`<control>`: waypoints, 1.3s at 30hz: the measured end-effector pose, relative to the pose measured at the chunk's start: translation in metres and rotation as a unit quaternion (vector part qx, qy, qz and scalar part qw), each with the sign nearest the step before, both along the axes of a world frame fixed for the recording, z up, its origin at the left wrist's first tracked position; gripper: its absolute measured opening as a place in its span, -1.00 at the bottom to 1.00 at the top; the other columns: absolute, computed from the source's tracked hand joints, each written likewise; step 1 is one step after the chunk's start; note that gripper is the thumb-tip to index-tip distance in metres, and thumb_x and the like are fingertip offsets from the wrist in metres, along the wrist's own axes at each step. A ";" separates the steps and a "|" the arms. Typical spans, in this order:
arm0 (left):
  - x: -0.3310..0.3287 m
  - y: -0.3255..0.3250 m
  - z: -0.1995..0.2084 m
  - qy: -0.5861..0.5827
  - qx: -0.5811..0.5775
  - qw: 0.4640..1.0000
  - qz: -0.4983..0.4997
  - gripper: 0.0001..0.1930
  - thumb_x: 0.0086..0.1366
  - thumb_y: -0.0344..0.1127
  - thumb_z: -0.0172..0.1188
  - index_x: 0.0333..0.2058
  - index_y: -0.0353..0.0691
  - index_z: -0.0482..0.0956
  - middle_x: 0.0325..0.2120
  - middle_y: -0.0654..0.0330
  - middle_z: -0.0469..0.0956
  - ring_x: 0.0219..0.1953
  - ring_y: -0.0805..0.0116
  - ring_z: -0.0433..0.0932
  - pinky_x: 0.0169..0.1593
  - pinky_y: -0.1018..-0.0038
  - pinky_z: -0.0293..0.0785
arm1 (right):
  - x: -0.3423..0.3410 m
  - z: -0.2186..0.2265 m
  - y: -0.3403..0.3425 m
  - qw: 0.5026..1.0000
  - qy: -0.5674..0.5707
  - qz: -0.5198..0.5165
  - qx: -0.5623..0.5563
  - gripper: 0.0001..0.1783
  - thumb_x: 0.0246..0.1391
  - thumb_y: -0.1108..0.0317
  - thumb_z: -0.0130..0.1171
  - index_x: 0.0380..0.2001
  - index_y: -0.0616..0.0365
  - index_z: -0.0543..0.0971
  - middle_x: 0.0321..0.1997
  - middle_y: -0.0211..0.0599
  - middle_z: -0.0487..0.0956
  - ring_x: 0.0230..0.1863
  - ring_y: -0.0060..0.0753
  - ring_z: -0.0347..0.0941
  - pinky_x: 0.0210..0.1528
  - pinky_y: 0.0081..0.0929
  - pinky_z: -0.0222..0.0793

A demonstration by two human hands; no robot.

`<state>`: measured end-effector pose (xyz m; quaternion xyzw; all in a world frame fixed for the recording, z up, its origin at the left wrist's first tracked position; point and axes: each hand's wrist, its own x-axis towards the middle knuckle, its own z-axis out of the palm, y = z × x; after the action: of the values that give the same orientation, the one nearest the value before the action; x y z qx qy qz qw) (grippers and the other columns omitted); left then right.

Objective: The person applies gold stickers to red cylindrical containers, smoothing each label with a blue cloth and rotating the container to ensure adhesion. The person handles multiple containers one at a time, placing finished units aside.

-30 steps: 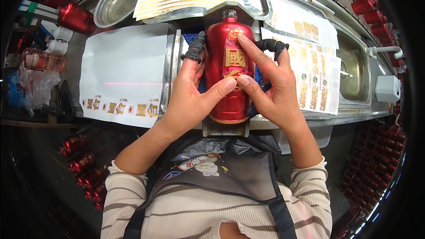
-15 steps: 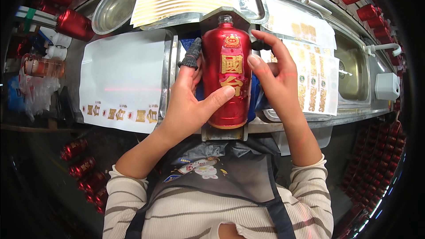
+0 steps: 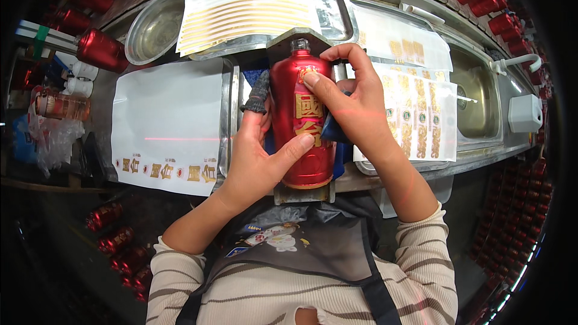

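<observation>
Bottle (image 3: 288, 114), emblem (image 3: 303, 73) partly under right fingers (image 3: 323, 89), blue cloth (image 3: 254, 77) mostly hidden

Metal worktop (image 3: 481, 157) stretched across, sink (image 3: 481, 87) set between two and three o'clock, dark floor (image 3: 159, 213) glimpsed at eight

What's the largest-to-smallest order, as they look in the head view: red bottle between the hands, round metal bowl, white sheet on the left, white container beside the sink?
1. White sheet
2. Red bottle
3. Round metal bowl
4. White container
</observation>
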<state>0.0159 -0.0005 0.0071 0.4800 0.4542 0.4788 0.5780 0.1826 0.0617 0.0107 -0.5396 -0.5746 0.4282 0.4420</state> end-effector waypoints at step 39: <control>0.012 0.051 0.017 -0.142 -0.069 0.985 0.075 -0.63 0.30 -0.40 0.30 -0.07 -0.41 0.31 -0.08 -0.02 0.57 -0.08 0.43 0.58 -0.02 0.50 0.57 | 0.007 0.005 0.007 0.980 0.170 0.034 -0.098 -0.74 0.17 0.38 0.25 -0.13 0.17 0.45 -0.20 -0.45 0.51 -0.26 -0.74 0.47 -0.23 -0.73 0.42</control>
<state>0.0283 0.0507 0.0241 0.3304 0.4341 0.5519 0.6307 0.1892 0.0684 0.0157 -0.4802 -0.4646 0.5821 0.4634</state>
